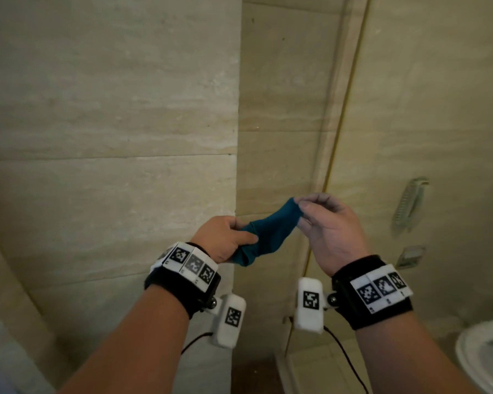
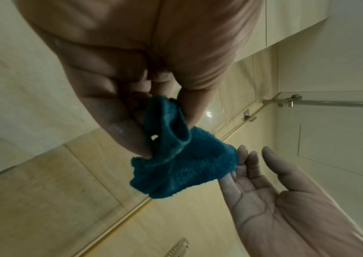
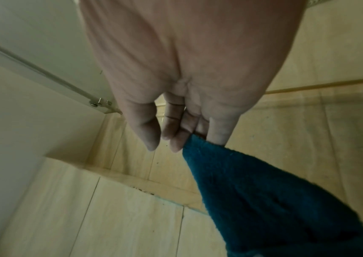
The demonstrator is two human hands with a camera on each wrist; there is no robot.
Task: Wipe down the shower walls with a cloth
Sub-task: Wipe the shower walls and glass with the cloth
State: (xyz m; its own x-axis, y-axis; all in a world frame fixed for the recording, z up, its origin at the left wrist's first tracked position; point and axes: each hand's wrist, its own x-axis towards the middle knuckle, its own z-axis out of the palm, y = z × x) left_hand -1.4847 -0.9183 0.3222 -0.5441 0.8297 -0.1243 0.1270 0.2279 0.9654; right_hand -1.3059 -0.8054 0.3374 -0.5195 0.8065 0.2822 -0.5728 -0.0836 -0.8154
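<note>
cloth [image 1: 264, 233]: teal | wall tiles [image 1: 111, 109]: beige, pale veining | wristbands [image 1: 373, 291]: black, black-and-white square markers

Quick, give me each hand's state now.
Left hand: gripping one end of the teal cloth.
Right hand: pinching the cloth's other end.

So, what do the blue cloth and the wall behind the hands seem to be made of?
The blue cloth looks like terry or microfibre: a fuzzy, matte nap and soft folds, pinched between the left hand and the right hand. The wall seems to be beige stone or stone-look tile: banded veining, straight joints, slight sheen.
</note>
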